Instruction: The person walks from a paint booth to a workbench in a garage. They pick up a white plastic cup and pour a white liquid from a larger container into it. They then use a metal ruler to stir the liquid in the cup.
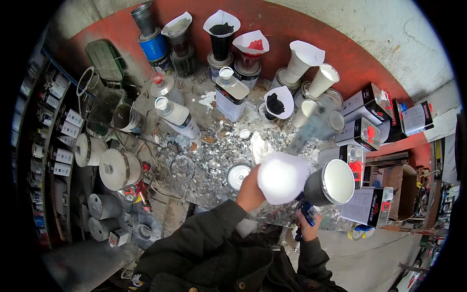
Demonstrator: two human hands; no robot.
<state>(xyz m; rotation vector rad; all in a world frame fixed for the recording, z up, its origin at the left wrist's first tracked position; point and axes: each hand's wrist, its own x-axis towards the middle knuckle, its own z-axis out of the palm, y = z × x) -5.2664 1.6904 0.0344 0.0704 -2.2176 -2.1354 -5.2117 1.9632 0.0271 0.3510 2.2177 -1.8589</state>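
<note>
My left hand [248,189] is closed around a white paper strainer [283,177] that looks very bright inside, just left of an open dark cup of white paint [338,181]. That cup sits atop a blue spray gun [307,210], whose handle my right hand [307,226] grips below it. Whether strainer and cup touch is hard to tell. A round silver-and-white lid [239,176] lies on the paint-spattered bench [214,190] left of my left hand. A translucent blurred strip [311,126] stands out behind the strainer; I cannot make out what it is.
Cans topped with cups and strainers [221,36] line the red back wall. Bottles [176,118] stand mid-bench. Several rectangular metal cans [363,208] crowd the right side. Round pots [119,170] and a red spray gun [142,191] are at left, beside shelves of small containers [63,126].
</note>
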